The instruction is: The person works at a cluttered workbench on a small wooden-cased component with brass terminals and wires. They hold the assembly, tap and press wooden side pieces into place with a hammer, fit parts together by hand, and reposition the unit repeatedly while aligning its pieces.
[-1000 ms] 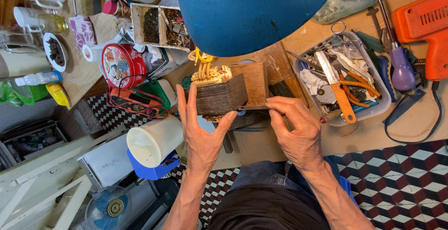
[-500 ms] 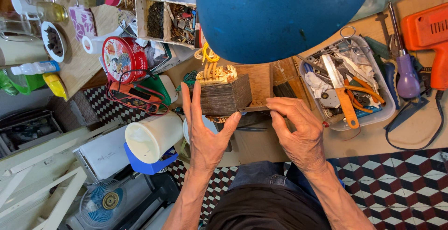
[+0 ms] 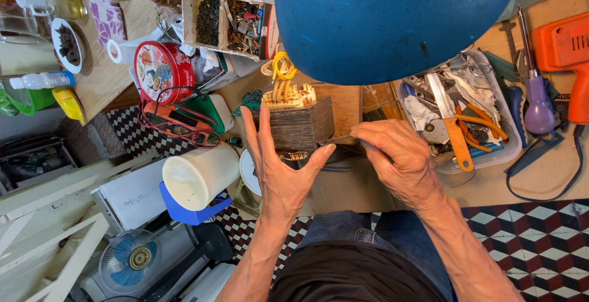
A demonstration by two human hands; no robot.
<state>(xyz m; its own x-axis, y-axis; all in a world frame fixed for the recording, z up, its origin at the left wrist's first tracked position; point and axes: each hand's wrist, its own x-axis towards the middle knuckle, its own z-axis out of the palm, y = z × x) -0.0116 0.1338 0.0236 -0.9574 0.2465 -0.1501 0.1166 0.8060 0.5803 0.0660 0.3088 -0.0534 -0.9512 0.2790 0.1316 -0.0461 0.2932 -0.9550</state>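
At frame centre on the bench (image 3: 368,191) | your left hand (image 3: 283,173) spread, bracing brown laminated transformer core (image 3: 304,124) | right hand (image 3: 399,161) pinching thin metal lamination (image 3: 338,140) at its edge | stack looks mostly intact

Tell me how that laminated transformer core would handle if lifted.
Probably heavy for its size: the core looks like dense stacked metal plates. Likely stiff, though the plates may shift. The left hand braces it, the right hand at its edge.

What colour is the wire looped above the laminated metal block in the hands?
Yellow wire loop, clearest in the head view.
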